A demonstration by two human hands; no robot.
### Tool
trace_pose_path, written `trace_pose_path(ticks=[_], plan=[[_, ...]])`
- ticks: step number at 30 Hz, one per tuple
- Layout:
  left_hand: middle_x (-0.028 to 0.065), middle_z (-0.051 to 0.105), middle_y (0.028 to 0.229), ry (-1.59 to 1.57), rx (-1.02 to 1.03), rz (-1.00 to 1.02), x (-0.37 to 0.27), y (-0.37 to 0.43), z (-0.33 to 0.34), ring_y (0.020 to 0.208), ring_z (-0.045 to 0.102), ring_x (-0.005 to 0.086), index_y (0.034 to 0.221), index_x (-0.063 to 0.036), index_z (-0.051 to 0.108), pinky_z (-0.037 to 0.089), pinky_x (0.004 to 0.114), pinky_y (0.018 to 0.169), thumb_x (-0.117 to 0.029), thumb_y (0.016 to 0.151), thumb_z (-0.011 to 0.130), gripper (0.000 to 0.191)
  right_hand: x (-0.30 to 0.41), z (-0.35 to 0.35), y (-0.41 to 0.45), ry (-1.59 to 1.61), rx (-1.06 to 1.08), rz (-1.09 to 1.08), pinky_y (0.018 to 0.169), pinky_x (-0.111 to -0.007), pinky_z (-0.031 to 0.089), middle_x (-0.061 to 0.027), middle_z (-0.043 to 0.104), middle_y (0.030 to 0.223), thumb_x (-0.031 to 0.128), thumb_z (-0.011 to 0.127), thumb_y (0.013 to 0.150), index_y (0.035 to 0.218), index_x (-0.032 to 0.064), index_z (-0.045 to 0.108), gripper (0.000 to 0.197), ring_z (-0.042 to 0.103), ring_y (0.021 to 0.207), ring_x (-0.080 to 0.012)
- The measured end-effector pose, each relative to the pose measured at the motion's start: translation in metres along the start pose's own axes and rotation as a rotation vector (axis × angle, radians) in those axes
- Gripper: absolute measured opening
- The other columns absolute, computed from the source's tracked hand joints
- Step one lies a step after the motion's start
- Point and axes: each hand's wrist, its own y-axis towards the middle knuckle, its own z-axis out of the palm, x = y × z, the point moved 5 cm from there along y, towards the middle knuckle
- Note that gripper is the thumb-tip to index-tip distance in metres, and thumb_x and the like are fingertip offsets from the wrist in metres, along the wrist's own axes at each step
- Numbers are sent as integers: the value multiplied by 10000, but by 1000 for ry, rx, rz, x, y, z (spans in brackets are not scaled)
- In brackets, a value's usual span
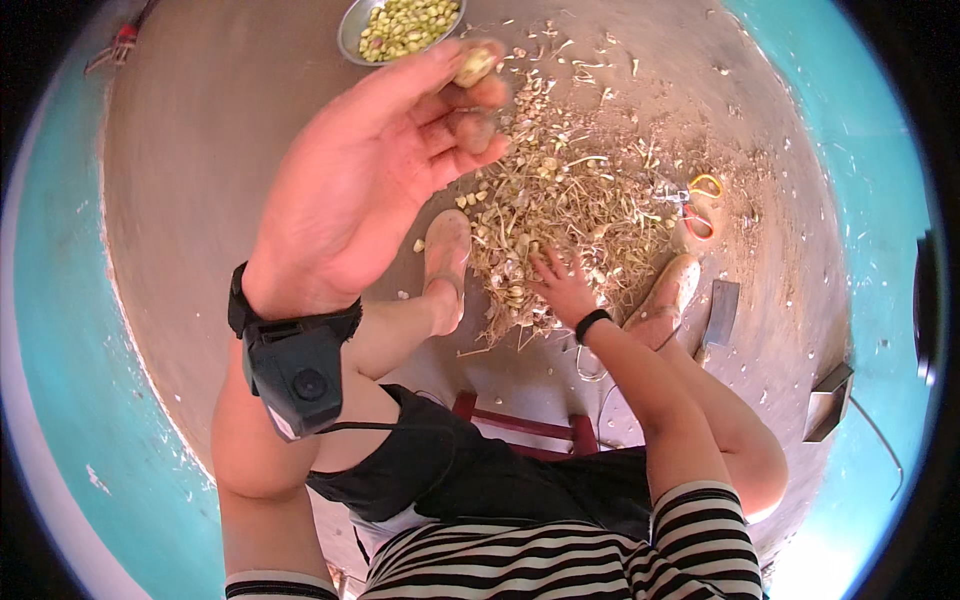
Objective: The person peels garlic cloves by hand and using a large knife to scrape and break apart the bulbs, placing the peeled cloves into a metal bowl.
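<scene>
My left hand is raised close to the camera, palm turned up and slightly blurred. A pale yellow-green clove or small bulb is pinched between its thumb and fingers. Low on the floor, my right hand lies with fingers spread at the near side of a loose pile of dry stalks, roots and husks. Several pale cloves sit among the scraps by its fingertips. A metal bowl at the top edge holds many similar yellow-green pieces and is partly cut off.
Scissors with orange and yellow handles lie right of the pile. A flat-bladed cleaver rests beside my right shoe. My left shoe flanks the pile. A dark red stool and a metal dustpan-like object are nearer.
</scene>
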Motion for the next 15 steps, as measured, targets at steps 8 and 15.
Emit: trace_pose_path(ticks=[8,15], plan=[[62,637,1091,-37,96,63,-17,-10,-3,946,578,161,1268,-18,598,497,326,910,-255,1071,520,318,-57,0,-72,-50,-53,-238,1163,-654,303,-63,279,1654,189,623,902,1505,351,445,649,239,1533,-366],[62,635,1060,57,-53,19,-15,-23,-5,901,550,144,1180,-11,631,480,298,848,-268,1058,540,299,-99,-28,-65,372,-266,322,996,-508,458,-142,564,1342,47,653,838,1403,146,545,583,548,1217,-373]])
